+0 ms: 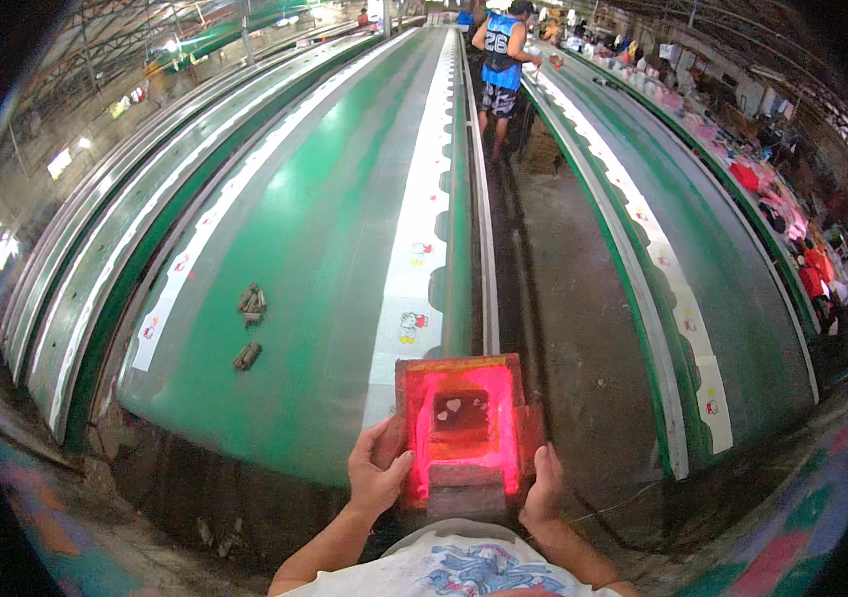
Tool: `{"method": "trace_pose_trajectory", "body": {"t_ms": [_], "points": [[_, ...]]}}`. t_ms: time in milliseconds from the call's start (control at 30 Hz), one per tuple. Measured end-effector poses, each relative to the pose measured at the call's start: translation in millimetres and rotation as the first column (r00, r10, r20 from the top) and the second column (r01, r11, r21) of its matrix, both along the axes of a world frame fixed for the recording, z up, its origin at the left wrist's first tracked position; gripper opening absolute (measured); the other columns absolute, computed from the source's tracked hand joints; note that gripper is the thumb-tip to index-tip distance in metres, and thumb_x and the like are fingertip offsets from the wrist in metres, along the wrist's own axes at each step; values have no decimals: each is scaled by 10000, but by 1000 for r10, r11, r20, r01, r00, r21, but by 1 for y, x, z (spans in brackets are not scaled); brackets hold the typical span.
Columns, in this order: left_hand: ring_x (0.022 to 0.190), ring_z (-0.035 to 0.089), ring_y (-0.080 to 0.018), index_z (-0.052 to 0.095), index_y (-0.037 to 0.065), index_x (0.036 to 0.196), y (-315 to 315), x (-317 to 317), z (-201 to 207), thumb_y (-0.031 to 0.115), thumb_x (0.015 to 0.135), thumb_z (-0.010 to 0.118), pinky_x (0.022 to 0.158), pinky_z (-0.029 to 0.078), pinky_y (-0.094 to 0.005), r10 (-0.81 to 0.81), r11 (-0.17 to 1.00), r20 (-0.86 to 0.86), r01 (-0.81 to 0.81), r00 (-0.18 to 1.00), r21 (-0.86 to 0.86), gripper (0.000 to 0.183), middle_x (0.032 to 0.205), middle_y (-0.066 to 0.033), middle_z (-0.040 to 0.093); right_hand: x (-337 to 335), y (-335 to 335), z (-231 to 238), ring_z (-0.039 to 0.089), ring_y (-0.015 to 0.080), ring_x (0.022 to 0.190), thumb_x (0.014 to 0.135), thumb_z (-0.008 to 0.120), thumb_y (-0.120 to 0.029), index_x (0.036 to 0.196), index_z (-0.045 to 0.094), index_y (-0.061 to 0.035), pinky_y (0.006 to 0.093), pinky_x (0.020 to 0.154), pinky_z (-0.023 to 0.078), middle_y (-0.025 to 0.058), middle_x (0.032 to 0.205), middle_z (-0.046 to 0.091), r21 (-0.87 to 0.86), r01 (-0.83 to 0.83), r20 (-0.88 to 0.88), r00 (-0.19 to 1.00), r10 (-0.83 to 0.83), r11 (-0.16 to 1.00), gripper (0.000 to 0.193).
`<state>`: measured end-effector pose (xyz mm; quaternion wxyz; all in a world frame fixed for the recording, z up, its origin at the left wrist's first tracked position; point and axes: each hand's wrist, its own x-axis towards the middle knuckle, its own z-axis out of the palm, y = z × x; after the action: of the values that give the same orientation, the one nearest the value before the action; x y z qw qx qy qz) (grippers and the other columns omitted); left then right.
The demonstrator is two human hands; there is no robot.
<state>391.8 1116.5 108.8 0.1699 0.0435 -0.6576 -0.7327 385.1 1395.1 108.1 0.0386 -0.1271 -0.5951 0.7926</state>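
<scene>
Red frame [469,457]: where is it?
Held up at the near right corner of the green bench [319,289].
How's it gripped?
Left hand [376,470], half closed, clasps its left side; right hand [543,490], partly curled, holds the opposite side.

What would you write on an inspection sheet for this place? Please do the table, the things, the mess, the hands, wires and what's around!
Surface: long green table, slightly shiny.
Things: red frame with bright pink inside and a dark middle showing pale hearts; right strip and left strip, both white with small figures, on the table.
Clutter: two small clumps of brown lumps, far clump and near clump, on the table.
Hands: left hand and right hand hold the frame's two sides.
Cables: nothing seen clearly.
Surroundings: left table, right table, person in blue, colourful pile at far right.
</scene>
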Motion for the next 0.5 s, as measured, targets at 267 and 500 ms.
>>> {"method": "trace_pose_trajectory", "body": {"t_ms": [267,500], "points": [[1378,714,-183,671,-26,1596,91,2,4,-4,962,919,1218,552,-379,205,978,65,-207,977,33,681,1506,-131,764,-53,83,-12,720,232,1234,1240,568,-400,1463,706,-20,409,1126,540,86,1361,770,-226,-163,77,980,184,960,463],[1354,763,-217,705,-38,1566,84,0,-1,-10,1008,887,1203,584,-382,388,922,198,-381,900,-77,588,1474,-155,802,-78,68,-14,733,229,1260,1243,559,-402,1489,696,-19,409,1142,547,86,1408,769,-179,-271,70,955,287,946,476]]}}
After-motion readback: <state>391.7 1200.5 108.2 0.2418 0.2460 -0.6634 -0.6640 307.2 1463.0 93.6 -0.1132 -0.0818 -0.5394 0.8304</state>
